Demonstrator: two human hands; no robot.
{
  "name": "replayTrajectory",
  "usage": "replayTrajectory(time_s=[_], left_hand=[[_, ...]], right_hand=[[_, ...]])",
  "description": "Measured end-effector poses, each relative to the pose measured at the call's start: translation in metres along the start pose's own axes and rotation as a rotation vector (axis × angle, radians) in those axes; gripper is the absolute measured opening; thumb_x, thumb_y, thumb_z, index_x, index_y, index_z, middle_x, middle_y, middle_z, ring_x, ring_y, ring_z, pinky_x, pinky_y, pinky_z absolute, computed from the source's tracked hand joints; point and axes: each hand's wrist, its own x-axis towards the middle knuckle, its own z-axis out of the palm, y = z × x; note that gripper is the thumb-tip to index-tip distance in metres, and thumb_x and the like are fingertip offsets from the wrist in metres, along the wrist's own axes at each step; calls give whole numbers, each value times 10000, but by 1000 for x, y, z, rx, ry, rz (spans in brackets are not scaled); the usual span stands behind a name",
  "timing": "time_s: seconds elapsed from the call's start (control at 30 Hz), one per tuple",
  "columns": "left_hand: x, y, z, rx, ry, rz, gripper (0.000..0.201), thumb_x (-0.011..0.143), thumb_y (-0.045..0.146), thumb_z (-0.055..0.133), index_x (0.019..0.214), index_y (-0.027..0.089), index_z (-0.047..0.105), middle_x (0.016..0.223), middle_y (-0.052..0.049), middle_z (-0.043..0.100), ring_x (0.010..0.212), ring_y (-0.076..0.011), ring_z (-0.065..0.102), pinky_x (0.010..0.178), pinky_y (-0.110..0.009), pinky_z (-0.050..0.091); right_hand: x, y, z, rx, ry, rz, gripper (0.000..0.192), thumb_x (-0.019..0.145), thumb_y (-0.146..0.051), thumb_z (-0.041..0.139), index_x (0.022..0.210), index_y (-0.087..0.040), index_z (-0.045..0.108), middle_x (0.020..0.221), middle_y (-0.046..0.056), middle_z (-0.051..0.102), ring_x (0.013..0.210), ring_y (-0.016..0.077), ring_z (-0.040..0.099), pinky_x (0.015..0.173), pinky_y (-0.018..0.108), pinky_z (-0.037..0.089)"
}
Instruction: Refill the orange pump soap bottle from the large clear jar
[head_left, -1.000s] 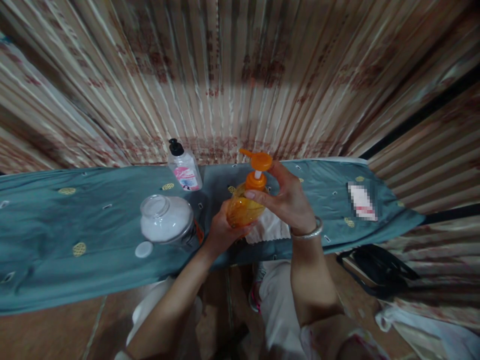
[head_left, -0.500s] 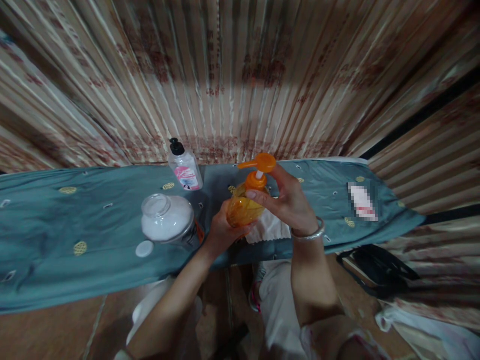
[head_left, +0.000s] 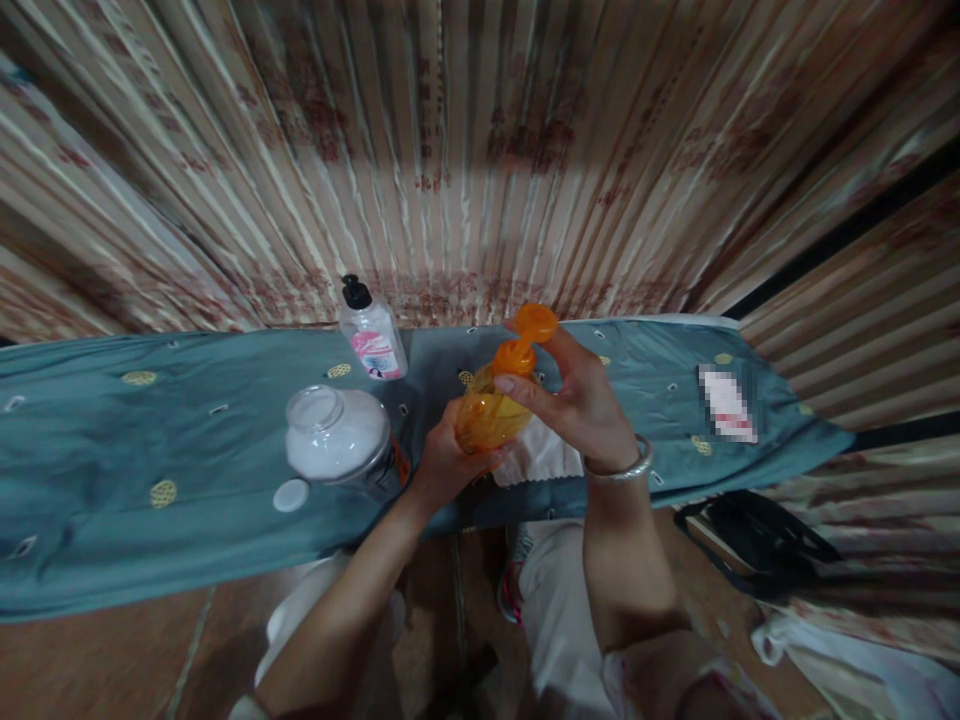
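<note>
An amber pump bottle with an orange pump top is tilted slightly in front of me, above the table. Around its lower body from the left wraps my left hand. My right hand, with a silver bangle at the wrist, closes on the neck and collar; its thumb lies across the front and the fingers are partly hidden behind. To the left stands a wide clear jar with white contents and an uncapped mouth, its white cap beside it. Behind the jar is a clear bottle with a black pump.
A whitish cloth lies under the held bottle on the teal tablecloth. A blurred-out packet rests at the right. Pleated curtains hang behind the table. A black bag is below at the right.
The orange pump head has turned: its spout pointed left before and now points towards me. Both hands keep nearly the same place on the bottle.
</note>
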Motion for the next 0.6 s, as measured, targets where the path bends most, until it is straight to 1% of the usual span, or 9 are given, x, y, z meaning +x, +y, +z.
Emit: replayTrajectory(time_s=[0.07,0.13,0.2,0.3,0.37,0.4,0.47,0.53,0.6], left_hand=[[0,0,0,3,1,-2,713,614,383,874,1208,206,523,1086,-50,716,988,-220,707,896,-372,562],[0,1,1,6,8,-6,714,613,391,873,1206,204,523,1079,-47,717,982,-217,708,889,-366,564],[0,2,2,10,17,-8,714,607,388,874,1200,206,522,1076,-45,717,976,-214,708,883,-365,566],[0,5,2,11,17,-8,704,604,370,875,1192,207,523,1077,-49,721,980,-217,709,883,-372,568],[0,5,2,12,16,-9,700,606,361,873,1191,205,523,1071,-55,723,977,-220,709,881,-378,568],[0,5,2,12,16,-9,700,605,361,872,1191,203,522,1065,-56,723,971,-221,710,878,-380,568],[0,5,1,15,18,-8,703,601,366,872,1188,202,522,1058,-53,722,960,-220,709,875,-381,568],[0,4,1,20,18,-6,708,598,374,874,1190,202,527,1060,-47,718,961,-220,707,877,-381,566],[0,4,1,27,18,-6,713,598,379,876,1198,205,533,1064,-44,716,966,-220,706,880,-378,565]], right_hand=[[0,1,4,-56,82,20,646,714,-652,775,1191,-236,650,1199,78,706,1160,293,642,1033,452,498],[1,0,5,-77,103,23,621,710,-643,782,1160,-232,661,1198,81,708,1145,293,649,1019,452,506],[1,-2,3,-64,67,17,564,757,-624,754,1153,-232,667,1180,79,716,1124,282,659,1010,442,512],[0,-4,-3,6,-48,-17,477,844,-596,681,1160,-239,668,1162,73,717,1120,263,659,1025,432,504],[-1,-3,-4,58,-107,-41,449,871,-589,650,1158,-243,666,1154,70,714,1126,254,654,1042,427,494],[-1,-3,-4,72,-116,-42,456,869,-591,652,1164,-244,662,1149,70,712,1128,253,653,1048,426,492],[-1,-1,-2,58,-80,-21,510,828,-604,695,1187,-245,647,1150,73,709,1132,260,651,1051,432,492],[-1,0,2,2,9,10,592,754,-616,762,1195,-241,638,1175,82,703,1147,280,644,1054,452,489],[0,0,4,-55,95,22,631,698,-617,806,1173,-234,647,1198,92,699,1162,298,640,1059,472,485]])
